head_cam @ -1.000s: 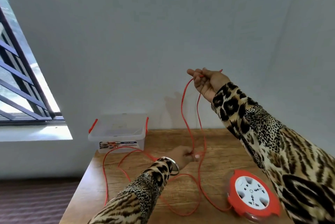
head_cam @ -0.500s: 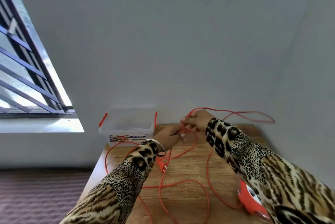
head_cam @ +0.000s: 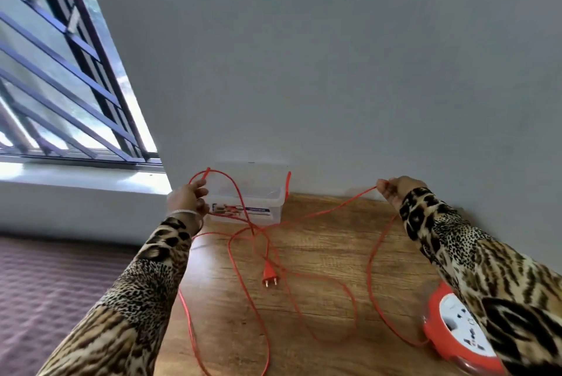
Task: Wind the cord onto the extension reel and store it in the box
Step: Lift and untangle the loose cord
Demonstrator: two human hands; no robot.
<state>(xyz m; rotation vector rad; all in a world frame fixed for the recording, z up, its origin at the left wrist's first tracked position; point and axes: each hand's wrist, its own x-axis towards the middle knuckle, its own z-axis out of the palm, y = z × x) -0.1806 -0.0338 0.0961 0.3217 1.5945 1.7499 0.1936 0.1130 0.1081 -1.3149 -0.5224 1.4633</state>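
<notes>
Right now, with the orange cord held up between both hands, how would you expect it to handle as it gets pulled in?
Probably floppy: the orange cord sags between the left hand and right hand. Its loose loops cross on the table, so it may snag. The plug lies free and would likely drag along.

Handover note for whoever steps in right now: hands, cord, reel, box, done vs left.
Left hand: pinches a loop of the orange cord, raised in front of the box.
Right hand: pinches the cord, pulled out to the right.
Plug: lies free on the wooden table amid slack loops.
Extension reel: flat at the table's near right; cord runs to it.
Clear plastic box: by the wall, lid on.
Done: cord spread between the hands.
Left: wind it, open box, store reel.
</notes>
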